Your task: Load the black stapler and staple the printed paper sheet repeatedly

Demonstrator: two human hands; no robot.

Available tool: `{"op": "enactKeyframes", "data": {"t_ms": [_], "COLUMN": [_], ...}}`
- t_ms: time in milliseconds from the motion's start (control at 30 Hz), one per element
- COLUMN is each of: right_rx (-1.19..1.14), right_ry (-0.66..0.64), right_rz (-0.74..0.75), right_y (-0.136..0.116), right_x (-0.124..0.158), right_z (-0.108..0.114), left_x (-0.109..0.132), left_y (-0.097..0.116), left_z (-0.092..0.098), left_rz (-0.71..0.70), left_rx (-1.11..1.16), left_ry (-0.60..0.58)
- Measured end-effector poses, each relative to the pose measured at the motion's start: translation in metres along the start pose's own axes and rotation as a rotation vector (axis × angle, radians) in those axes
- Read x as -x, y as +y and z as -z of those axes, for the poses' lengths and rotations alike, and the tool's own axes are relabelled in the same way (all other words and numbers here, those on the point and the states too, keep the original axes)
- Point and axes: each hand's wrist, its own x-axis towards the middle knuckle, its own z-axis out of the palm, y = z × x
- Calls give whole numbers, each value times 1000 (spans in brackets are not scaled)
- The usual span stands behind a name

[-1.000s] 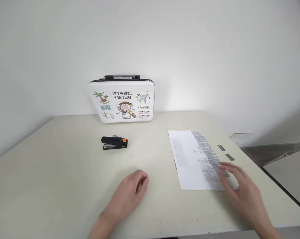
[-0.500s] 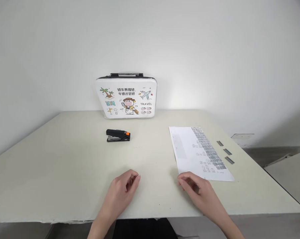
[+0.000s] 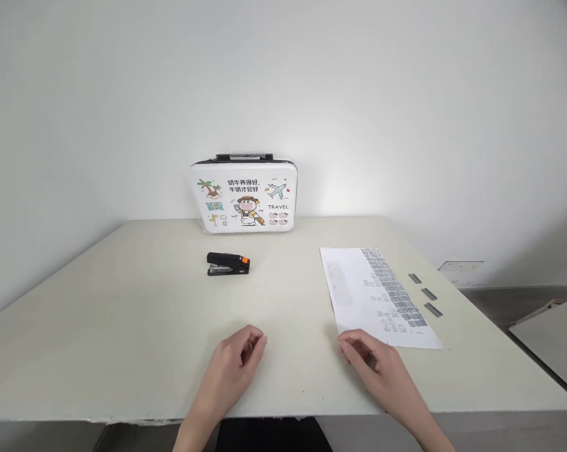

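Observation:
My left hand (image 3: 235, 366) rests on the table near its front edge, fingers curled in toward the thumb, with nothing seen in it. Beyond it lies a black stapler (image 3: 228, 264) with an orange button, its front end to the left. My right hand (image 3: 377, 367) is curled the same way, closed with nothing visible inside, by the near left corner of a printed sheet of paper (image 3: 351, 295). To the right of that sheet sit three grey strips of staples (image 3: 429, 294) in a slanting row.
A white case (image 3: 245, 201) with cartoon prints and a black handle stands upright at the back of the pale table (image 3: 123, 314), by the wall (image 3: 382, 113). A white panel (image 3: 551, 339) stands off the table's right side.
The view has tilted slightly upward, so the things appear a little lower. Both hands keep their curled pose; the stapler, paper and staples stay in place.

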Motion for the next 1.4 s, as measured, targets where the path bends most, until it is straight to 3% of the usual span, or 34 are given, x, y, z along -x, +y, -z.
{"op": "enactKeyframes", "data": {"t_ms": [467, 967, 1400], "right_rx": [-13, -9, -14], "right_ry": [110, 0, -18], "right_rz": [0, -6, -36], "right_y": [5, 1, 4], "right_x": [1, 1, 1], "right_z": [-11, 0, 0], "left_x": [0, 0, 1], "left_y": [0, 2, 1], "left_z": [0, 1, 1], "left_rz": [-4, 5, 6], "left_rx": [-1, -17, -51], "left_ry": [8, 4, -11]}}
